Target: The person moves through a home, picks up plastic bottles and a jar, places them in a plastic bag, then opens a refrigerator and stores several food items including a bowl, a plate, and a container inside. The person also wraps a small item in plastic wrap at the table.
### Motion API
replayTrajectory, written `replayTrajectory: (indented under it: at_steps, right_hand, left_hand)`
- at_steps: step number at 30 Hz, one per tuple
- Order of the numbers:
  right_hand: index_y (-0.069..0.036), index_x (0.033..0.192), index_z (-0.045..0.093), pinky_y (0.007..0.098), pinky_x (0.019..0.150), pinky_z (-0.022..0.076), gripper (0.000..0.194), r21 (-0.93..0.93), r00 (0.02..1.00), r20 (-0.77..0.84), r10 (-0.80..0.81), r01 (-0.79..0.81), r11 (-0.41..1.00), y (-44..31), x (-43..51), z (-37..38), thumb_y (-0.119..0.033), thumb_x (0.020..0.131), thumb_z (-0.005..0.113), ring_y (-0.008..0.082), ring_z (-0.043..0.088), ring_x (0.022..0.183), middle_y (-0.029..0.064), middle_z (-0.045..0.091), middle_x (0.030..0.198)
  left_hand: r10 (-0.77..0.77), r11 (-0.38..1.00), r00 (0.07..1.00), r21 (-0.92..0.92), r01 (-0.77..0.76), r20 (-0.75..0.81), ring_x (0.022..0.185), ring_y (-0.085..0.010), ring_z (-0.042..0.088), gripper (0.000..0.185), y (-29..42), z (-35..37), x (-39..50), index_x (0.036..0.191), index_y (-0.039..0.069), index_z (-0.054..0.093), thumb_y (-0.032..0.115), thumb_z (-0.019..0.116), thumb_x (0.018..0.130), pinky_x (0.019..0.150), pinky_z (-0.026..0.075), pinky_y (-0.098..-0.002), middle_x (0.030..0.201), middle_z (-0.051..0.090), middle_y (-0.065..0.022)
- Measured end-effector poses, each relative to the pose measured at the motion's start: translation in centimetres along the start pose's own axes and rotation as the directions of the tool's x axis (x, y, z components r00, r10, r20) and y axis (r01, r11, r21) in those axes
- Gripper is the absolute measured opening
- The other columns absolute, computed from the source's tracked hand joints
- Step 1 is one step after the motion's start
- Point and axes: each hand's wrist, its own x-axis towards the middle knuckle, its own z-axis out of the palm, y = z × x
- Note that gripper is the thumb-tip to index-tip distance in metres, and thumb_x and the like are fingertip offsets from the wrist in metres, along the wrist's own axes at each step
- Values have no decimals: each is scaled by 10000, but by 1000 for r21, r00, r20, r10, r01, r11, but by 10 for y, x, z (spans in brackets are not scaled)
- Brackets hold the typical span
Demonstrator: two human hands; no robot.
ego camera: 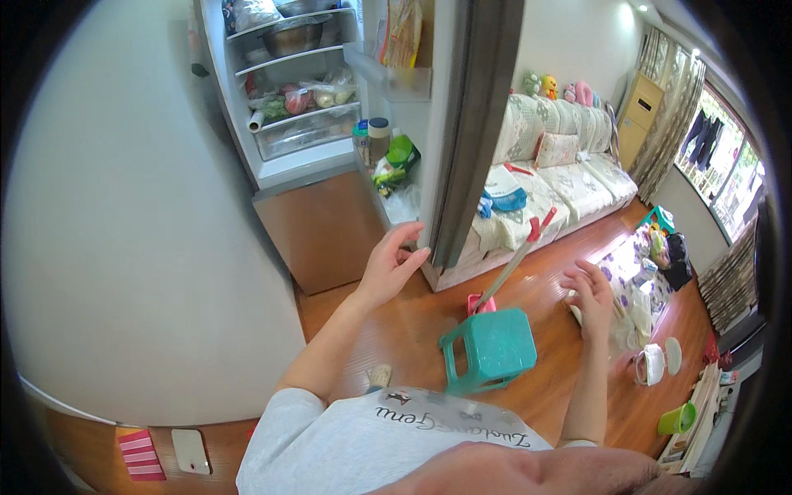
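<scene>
My left hand point(396, 263) is raised at the lower corner of the opened refrigerator door point(476, 124), its fingers apart and curled; whether it touches the door edge cannot be told. My right hand point(591, 297) hangs in the air to the right with bent fingers and nothing in it. Between and below my hands a green plastic stool point(502, 343) stands on the wood floor. The open refrigerator's shelves hold bagged vegetables point(297, 100) and a metal bowl point(297, 38). In the door's lower bin are bottles point(378, 133) and a green package point(402, 151).
A long-handled tool point(510, 270) with a pink base stands behind the stool. Beyond it is a sofa point(557, 185) with a floral cover and a blue-white bag point(506, 190). A low table point(625, 266) bears several items at right. A light wall point(148, 235) rises at left.
</scene>
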Motion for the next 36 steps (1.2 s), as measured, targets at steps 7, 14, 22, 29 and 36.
replayTrajectory:
  at_steps: [7,14,22,29,36]
  right_hand:
    - [-79,1411,266,327,886,442,714,-255,940,92,-328,340,905,-32,84,145,-105,808,647,256,406,1239,147,344,1397]
    - [26,1412,155,373,1054,281,918,-83,907,-21,-422,419,904,-2,155,207,-219,751,742,273,332,1293,153,330,1377]
    - [42,1413,184,340,1049,276,750,-280,891,-176,-418,362,889,50,183,180,-155,842,629,232,355,1252,132,322,1386]
    - [11,1409,238,315,1039,287,601,-207,924,-282,-258,204,957,71,211,143,-219,933,524,207,363,1248,108,366,1374]
    - [-38,1413,258,332,1045,319,552,-61,945,-291,-146,134,989,93,252,108,-311,973,452,192,382,1242,89,367,1379]
  left_hand:
    - [200,897,977,387,-213,76,1323,-378,291,722,-50,-6,101,1372,-4,283,308,652,836,1053,300,-439,1433,247,-268]
    - [243,917,744,104,-386,622,1248,-416,367,582,-55,-77,162,1286,-8,409,270,645,834,1028,340,-407,1389,287,-289]
    - [152,986,830,-26,-165,537,970,-200,613,301,-55,-196,250,1103,19,598,126,661,830,867,466,-311,1046,648,-90]
    - [-26,982,996,-186,42,91,852,-107,616,210,-152,-218,294,1058,17,618,86,609,859,756,482,-245,930,665,-41]
    - [-80,997,960,43,71,268,848,-113,610,220,-210,-179,280,1046,8,618,136,625,866,702,503,-252,928,655,-54]
